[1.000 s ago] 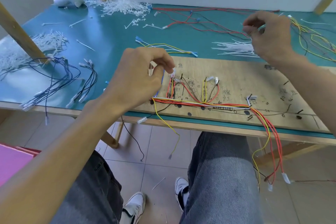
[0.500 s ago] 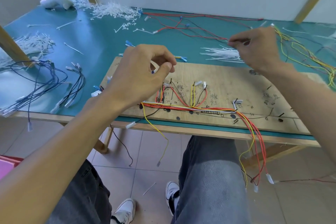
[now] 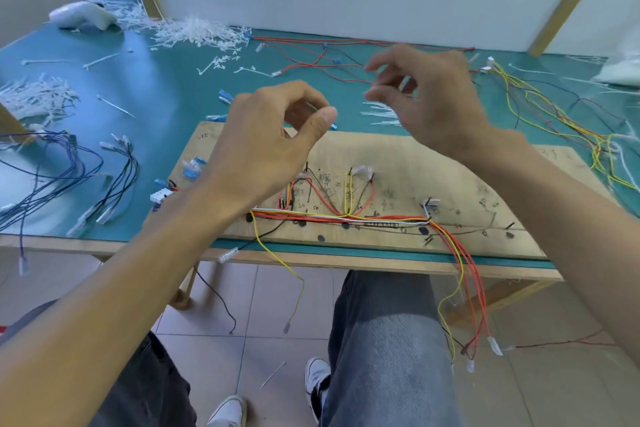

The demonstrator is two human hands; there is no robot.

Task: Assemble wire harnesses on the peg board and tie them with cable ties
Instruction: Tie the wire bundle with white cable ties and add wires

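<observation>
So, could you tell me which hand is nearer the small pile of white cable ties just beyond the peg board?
Right hand hovers over the cable ties; left hand is off to their left.
</observation>
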